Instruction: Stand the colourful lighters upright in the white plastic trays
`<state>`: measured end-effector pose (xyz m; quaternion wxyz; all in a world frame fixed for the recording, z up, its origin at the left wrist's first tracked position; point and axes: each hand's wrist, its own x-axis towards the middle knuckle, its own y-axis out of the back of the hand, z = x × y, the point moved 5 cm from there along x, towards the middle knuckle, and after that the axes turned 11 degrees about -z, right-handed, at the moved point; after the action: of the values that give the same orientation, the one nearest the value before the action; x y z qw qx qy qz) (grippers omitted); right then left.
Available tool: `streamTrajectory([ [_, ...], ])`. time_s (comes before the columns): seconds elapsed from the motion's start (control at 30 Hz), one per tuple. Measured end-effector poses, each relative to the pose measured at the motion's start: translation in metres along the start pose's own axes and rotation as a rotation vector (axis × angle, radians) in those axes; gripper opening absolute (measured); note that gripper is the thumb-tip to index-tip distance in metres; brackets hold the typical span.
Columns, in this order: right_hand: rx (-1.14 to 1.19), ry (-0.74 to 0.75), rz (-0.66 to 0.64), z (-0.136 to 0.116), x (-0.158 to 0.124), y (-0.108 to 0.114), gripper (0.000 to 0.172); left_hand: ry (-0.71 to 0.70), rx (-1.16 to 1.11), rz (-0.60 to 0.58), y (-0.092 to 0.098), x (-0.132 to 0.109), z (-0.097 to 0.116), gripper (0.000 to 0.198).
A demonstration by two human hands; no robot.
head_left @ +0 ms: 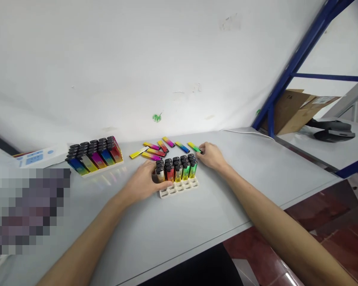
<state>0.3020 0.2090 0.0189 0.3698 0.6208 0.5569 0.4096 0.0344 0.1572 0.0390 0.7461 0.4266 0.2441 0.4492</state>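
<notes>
My left hand [143,180] is closed round the left end of a white lighter tray [179,190], its thumb across the front of the nearest lighters. Several upright lighters [178,172] with black tops fill the tray's back rows, in white, red, yellow and green. The front slots of the tray show no lighters. Beyond the tray's right back corner, my right hand [210,155] pinches the black end of a yellow-green lighter [193,147] that lies on the table. Other loose lighters [155,152] in pink, yellow, red and blue lie behind the tray.
A second tray [103,170] full of upright coloured lighters stands at the left, near a white box [44,157]. The grey table [173,230] meets a white wall. At the right are a blue metal frame [286,71], a cardboard box [292,111] and a black device [334,131].
</notes>
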Motion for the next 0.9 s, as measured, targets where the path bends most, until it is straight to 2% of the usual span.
streamTrajectory([
  [0.1,-0.045,-0.089,0.027,0.009,0.002,0.004,0.026,0.014,0.014,0.012,0.001,0.0,-0.001,0.042],
  [0.2,0.11,-0.113,0.083,0.013,0.003,0.014,0.024,0.042,0.028,0.031,0.002,0.0,-0.002,0.045],
  [0.33,0.725,-0.07,0.117,0.012,0.004,0.023,0.023,0.064,0.038,-0.001,0.001,0.001,-0.002,0.046],
  [0.4,1.026,-0.027,0.059,0.005,0.003,0.023,0.024,0.06,0.033,-0.004,0.0,0.001,-0.001,0.047],
  [0.47,1.203,0.019,-0.024,-0.004,-0.001,0.021,0.03,0.055,0.029,-0.001,0.0,0.0,-0.001,0.047],
  [0.57,1.256,0.083,-0.137,-0.018,-0.007,0.018,0.036,0.05,0.049,0.0,-0.001,0.0,-0.001,0.045],
  [0.7,1.16,0.077,-0.249,-0.026,-0.011,0.01,0.032,0.037,0.069,-0.007,-0.002,-0.001,-0.001,0.044],
  [0.9,1.102,0.045,-0.264,-0.024,-0.009,0.002,0.034,0.033,0.086,-0.024,-0.003,0.0,0.0,0.045],
])
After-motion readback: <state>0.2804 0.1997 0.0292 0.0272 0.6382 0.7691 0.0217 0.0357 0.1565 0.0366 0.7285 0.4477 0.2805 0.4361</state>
